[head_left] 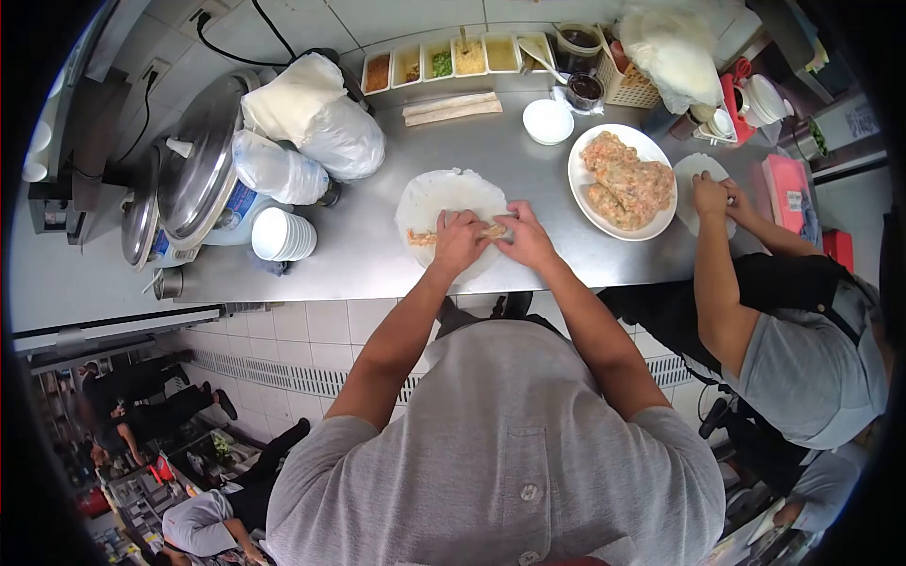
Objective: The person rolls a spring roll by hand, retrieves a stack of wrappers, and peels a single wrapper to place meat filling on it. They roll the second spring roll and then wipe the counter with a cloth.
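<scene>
"What does the person wear?"

"A heather-grey shirt [472, 424], short-sleeved, finely textured, with stitched seams at the front."

"Fastenings?"

"Two round, pale buttons [529, 491], on the shirt's near part."

"Lower garments?"

"Dark trousers [455, 319], partly hidden by the shirt; further detail unclear."

Head view, worn by the person and directed forward and steeply down. The nearest surface is the wearer's grey shirt [491, 443], rising from the lower edge; beyond it, at arm's reach, the left hand [460, 240] and right hand [525, 236] lie just above centre. The worktop [349, 236] is seen from above, its front edge crossing mid-frame, with the tiled wall [330, 28] along the top. A wide, curved field, dark at its margins, also takes in the floor [283, 325] and, at right, a co-worker [802, 349].
</scene>
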`<state>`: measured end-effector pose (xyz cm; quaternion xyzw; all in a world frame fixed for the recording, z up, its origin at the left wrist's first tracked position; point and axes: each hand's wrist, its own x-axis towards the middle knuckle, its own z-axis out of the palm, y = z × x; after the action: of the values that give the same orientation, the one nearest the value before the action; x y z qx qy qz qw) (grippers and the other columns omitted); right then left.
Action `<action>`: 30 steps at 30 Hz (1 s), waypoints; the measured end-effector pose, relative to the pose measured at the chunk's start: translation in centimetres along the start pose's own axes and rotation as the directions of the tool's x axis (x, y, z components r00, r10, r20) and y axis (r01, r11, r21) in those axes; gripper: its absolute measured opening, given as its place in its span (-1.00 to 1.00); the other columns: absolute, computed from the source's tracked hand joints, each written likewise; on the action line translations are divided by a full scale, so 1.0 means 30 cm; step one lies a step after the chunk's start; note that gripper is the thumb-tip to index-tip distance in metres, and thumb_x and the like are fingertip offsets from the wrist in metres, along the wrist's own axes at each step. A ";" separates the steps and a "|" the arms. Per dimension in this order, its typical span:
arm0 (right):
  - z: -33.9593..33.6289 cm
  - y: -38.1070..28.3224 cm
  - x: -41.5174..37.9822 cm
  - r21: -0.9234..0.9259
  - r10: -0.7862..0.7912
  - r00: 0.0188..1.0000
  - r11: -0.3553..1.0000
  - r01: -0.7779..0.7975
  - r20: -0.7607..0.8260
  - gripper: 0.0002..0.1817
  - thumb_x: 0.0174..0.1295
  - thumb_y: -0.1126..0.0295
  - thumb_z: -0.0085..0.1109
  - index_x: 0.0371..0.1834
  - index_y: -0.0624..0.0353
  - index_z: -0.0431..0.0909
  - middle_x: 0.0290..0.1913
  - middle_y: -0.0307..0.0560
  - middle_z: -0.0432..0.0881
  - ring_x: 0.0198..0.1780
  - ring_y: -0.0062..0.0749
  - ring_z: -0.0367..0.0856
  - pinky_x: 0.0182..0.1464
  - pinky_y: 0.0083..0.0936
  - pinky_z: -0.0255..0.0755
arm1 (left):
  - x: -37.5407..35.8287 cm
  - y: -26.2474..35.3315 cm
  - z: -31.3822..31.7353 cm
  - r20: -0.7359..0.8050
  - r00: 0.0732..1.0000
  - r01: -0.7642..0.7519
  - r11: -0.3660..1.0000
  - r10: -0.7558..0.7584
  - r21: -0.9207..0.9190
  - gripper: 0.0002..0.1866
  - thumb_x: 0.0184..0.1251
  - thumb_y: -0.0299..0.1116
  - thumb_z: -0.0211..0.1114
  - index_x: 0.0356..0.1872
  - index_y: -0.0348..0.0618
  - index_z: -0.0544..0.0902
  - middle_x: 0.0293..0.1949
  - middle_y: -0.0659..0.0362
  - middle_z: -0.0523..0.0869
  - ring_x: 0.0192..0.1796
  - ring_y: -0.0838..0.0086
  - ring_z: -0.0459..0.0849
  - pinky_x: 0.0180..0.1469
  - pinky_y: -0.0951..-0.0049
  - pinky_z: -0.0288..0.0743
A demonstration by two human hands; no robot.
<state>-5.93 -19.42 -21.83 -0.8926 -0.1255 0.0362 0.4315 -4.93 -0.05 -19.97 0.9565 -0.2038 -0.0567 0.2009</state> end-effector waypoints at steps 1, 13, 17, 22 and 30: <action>0.003 0.000 0.006 -0.001 0.000 1.000 1.000 0.000 0.001 -0.52 0.04 0.38 0.45 0.09 0.13 0.66 0.24 0.08 0.36 0.10 -0.08 0.56 0.22 -0.29 0.47 | 0.000 -0.004 0.003 0.000 1.000 0.000 1.000 0.000 -0.001 -0.67 0.07 -0.20 0.51 -0.08 0.12 0.77 -0.08 0.31 0.61 0.15 0.34 0.54 0.44 -0.22 0.10; 0.016 0.034 0.005 0.004 -0.045 0.999 0.999 0.045 0.004 -0.61 0.07 0.42 0.46 0.01 0.16 0.68 0.24 0.07 0.36 0.05 -0.13 0.57 0.13 -0.35 0.52 | -0.044 -0.059 -0.015 -0.065 0.998 0.014 1.000 -0.013 0.016 -0.64 0.10 -0.20 0.50 -0.03 0.09 0.74 -0.05 0.28 0.60 0.14 0.29 0.54 0.42 -0.26 0.13; -0.001 0.002 -0.003 0.010 -0.003 1.000 1.000 0.003 -0.013 -0.52 0.05 0.36 0.47 0.10 0.14 0.65 0.25 0.09 0.36 0.10 -0.11 0.55 0.16 -0.31 0.51 | -0.066 -0.098 -0.048 -0.084 0.996 0.038 0.998 -0.035 0.041 -0.61 0.09 -0.18 0.51 -0.01 0.08 0.73 -0.01 0.27 0.60 0.19 0.28 0.53 0.43 -0.27 0.11; -0.016 -0.047 -0.017 -0.054 0.056 0.997 0.997 -0.059 -0.045 -0.47 0.03 0.31 0.47 0.13 0.10 0.64 0.28 0.11 0.35 0.15 -0.08 0.51 0.17 -0.24 0.48 | -0.133 -0.233 -0.116 -0.141 0.985 0.101 0.995 -0.098 0.015 -0.67 0.09 -0.17 0.50 -0.11 0.05 0.77 -0.04 0.28 0.61 0.18 0.29 0.51 0.45 -0.26 0.07; 0.009 -0.116 0.022 -0.298 -0.036 0.998 0.955 0.018 -0.053 -0.46 0.00 0.26 0.45 0.14 -0.01 0.66 0.36 0.07 0.32 0.34 0.02 0.31 0.32 -0.05 0.27 | -0.210 -0.355 -0.172 -0.072 0.995 0.073 0.997 -0.075 -0.036 -0.71 0.12 -0.20 0.47 -0.11 0.04 0.77 -0.09 0.25 0.64 0.13 0.28 0.54 0.43 -0.10 0.13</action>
<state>-6.02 -16.97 -19.25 -0.9462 -0.1292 -0.0149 0.2965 -5.76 13.33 -19.44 0.9614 -0.1597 -0.0324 0.2219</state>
